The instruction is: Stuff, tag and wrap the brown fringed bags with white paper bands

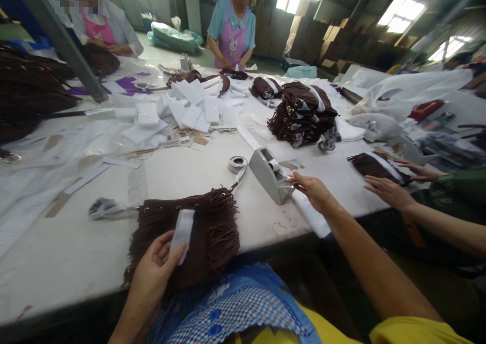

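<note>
A brown fringed bag (212, 227) lies at the table's near edge in front of me. My left hand (154, 270) is closed on a white strip of foam wrap (182, 232) and presses it against the bag's front. My right hand (313, 189) reaches out to a grey tape dispenser (268, 174) and pinches the tape end at its cutter. A roll of tape (237, 163) lies just behind the dispenser.
A pile of brown fringed bags (301, 112) and stacks of white foam pieces (190, 109) cover the middle of the white table (68, 253). A co-worker's hands (391, 189) at the right handle another bag (374, 166). Two people in aprons stand at the far side.
</note>
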`<state>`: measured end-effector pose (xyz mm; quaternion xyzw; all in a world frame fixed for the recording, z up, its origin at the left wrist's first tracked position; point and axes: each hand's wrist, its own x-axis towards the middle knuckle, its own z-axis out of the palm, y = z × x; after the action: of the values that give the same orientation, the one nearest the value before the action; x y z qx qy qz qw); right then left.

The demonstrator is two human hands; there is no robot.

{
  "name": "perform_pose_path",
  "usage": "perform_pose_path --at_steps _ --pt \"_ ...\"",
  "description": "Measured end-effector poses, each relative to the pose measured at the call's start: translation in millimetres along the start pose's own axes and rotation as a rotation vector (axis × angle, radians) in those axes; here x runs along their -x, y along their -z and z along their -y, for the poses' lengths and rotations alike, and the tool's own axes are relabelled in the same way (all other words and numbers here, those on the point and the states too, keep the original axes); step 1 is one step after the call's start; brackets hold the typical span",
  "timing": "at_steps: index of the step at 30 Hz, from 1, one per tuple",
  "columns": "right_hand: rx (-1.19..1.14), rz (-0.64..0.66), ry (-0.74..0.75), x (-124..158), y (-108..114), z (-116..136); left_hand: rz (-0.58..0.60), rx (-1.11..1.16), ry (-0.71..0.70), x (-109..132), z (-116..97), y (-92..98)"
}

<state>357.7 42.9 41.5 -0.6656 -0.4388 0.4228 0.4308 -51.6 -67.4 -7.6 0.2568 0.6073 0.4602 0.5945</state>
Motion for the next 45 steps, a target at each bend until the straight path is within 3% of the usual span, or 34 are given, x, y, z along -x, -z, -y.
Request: perform_pose_path --at_steps 2,6,11,17,21,24,28,31,35,39,45 --pt "-0.094 -0.025 -0.003 10 0 6 -0.005 0.001 0.002 0 0 0.4" --pt "-0.071 -0.133 0.028 32 11 12 -0.005 -0.003 0.005 -1 3 2.2" --pt "-0.103 -0.076 -0.148 43 23 -8 0.008 -0.013 0.012 -5 7 4.9" --pt "-0.264 -0.2 -0.173 36 4 -35 0.006 -0.007 0.007 -2 2 2.3" --pt "-0.363 -0.149 -0.206 39 -11 -35 0.011 0.006 -0.029 1 -2 -1.4" --pt "-0.455 -0.025 -0.272 55 -35 -29 0.018 0.029 -0.055 1 -1 -2.7" --pt "-0.508 0.273 -0.313 91 -98 -7 0.036 0.054 -0.076 -1 0 -2.4" --pt "-0.3 0.57 -0.179 112 -155 16 0.051 0.048 -0.104 0 2 -1.1" --pt "-0.091 0.733 -0.022 112 -213 32 0.104 0.045 -0.133 0 4 1.2" --pt "0.076 0.787 -0.02 101 -235 30 0.115 0.08 -0.15 0 7 3.2" --pt "0.238 0.802 -0.108 96 -237 28 0.129 0.105 -0.132 0 9 6.1"
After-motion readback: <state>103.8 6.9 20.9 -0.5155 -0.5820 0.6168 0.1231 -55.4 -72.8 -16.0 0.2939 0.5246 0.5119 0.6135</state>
